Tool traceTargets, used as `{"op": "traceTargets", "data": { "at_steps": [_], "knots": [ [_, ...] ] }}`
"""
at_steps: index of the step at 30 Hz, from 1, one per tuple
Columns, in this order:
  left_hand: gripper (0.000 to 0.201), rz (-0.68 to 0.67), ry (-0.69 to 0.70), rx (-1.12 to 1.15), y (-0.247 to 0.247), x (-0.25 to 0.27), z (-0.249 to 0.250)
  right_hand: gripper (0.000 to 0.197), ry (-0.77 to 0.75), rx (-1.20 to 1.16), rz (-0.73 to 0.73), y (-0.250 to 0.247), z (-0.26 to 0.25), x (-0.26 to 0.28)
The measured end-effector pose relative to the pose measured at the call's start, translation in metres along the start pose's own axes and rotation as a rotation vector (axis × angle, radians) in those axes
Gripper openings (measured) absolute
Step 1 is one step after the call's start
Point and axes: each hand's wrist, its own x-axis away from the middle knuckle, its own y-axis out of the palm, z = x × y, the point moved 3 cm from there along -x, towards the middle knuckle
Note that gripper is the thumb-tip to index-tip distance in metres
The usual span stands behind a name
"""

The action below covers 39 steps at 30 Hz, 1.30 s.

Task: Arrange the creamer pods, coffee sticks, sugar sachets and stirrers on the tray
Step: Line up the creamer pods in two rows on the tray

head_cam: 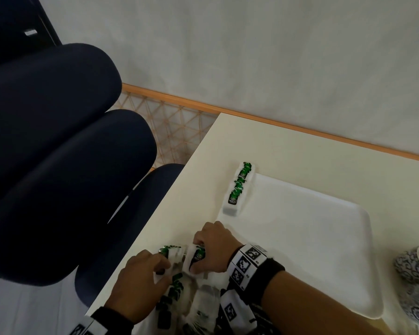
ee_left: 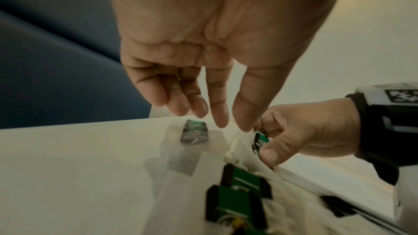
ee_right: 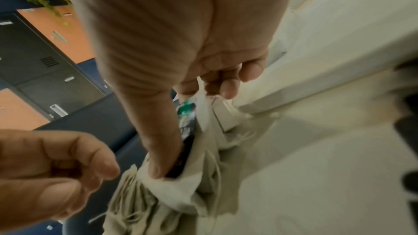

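Note:
On the white table, my right hand (head_cam: 200,258) pinches a white paper sachet with a green-and-black label (head_cam: 197,256) between thumb and fingers; the same sachet (ee_left: 260,141) shows in the left wrist view. My left hand (head_cam: 161,270) hovers just left of it over a loose pile of similar sachets (head_cam: 194,301), fingers relaxed and holding nothing (ee_left: 226,126). One sachet (ee_left: 194,132) lies flat below its fingertips. A white tray (head_cam: 300,238) sits to the right. A neat row of green-labelled sachets (head_cam: 240,187) lies along its far left edge.
Blue-and-white patterned cups (head_cam: 411,267) stand at the right, beside the tray. Dark blue chairs (head_cam: 58,141) crowd the table's left edge (head_cam: 155,228). A wall with an orange skirting strip (head_cam: 300,128) runs behind the table.

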Motion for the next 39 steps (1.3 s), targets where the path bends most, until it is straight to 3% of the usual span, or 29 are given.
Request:
{"op": "traceTargets", "data": {
  "at_steps": [8,12,16,19,23,26,29,31,33,39],
  "knots": [
    [0.019,-0.008,0.027,0.02,0.002,0.002,0.0,0.032,-0.082,-0.065,0.01,-0.003,-0.008,0.018],
    [0.039,-0.061,0.081,0.131,-0.004,0.0,0.014,0.024,-0.145,-0.146,0.038,-0.011,-0.015,0.029],
    [0.064,-0.171,0.082,0.388,-0.01,-0.005,0.028,0.019,-0.141,-0.26,0.028,-0.029,-0.022,0.038],
    [0.046,-0.254,0.056,0.617,-0.01,-0.009,0.037,0.015,-0.136,-0.379,0.08,-0.043,-0.029,0.043],
    [0.012,-0.243,0.01,0.843,-0.016,-0.011,0.05,0.023,-0.113,-0.49,0.186,-0.056,-0.032,0.047],
    [0.022,-0.219,-0.017,0.939,-0.02,-0.013,0.051,0.022,-0.114,-0.552,0.213,-0.064,-0.032,0.053],
    [0.009,-0.211,-0.057,1.051,-0.024,-0.013,0.055,0.019,-0.139,-0.553,0.278,-0.071,-0.034,0.058],
    [0.019,-0.165,-0.07,1.051,-0.026,-0.015,0.056,0.019,-0.147,-0.604,0.329,-0.072,-0.034,0.062],
    [0.015,-0.12,-0.07,1.036,-0.03,-0.016,0.058,0.024,-0.143,-0.64,0.355,-0.074,-0.035,0.066],
    [0.029,-0.02,0.022,1.008,-0.042,-0.013,0.074,0.027,-0.164,-0.564,0.497,-0.083,-0.039,0.078]
  ]
}}
